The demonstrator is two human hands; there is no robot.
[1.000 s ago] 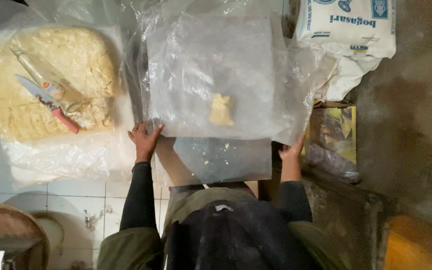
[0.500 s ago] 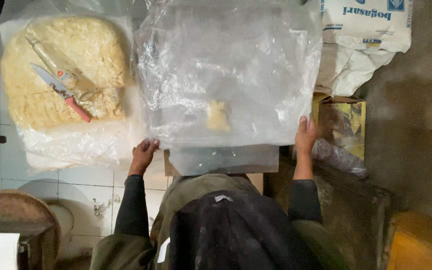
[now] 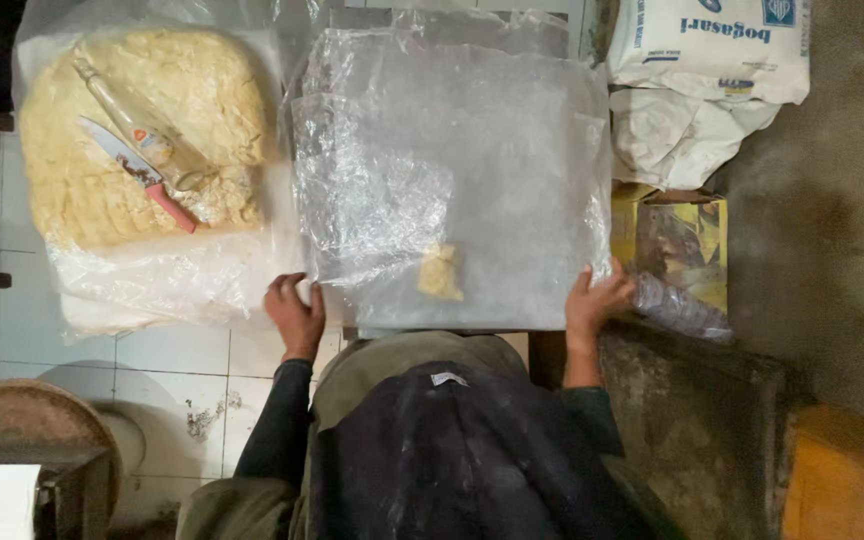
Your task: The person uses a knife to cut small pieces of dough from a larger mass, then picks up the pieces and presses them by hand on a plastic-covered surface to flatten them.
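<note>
Two hands on one clear plastic sheet (image 3: 472, 180), one small dough lump (image 3: 440, 272) under it near the front edge. The left hand (image 3: 294, 315) pinches the sheet's near left corner, fingers curled; the right hand (image 3: 597, 300) grips the near right corner. The sheet lies roughly square, no clear long axis. Left of it, one big dough slab (image 3: 152, 120) carries one red-handled knife (image 3: 137, 172), lying diagonally. Two white sacks (image 3: 712, 60) crowd the right edge.
</note>
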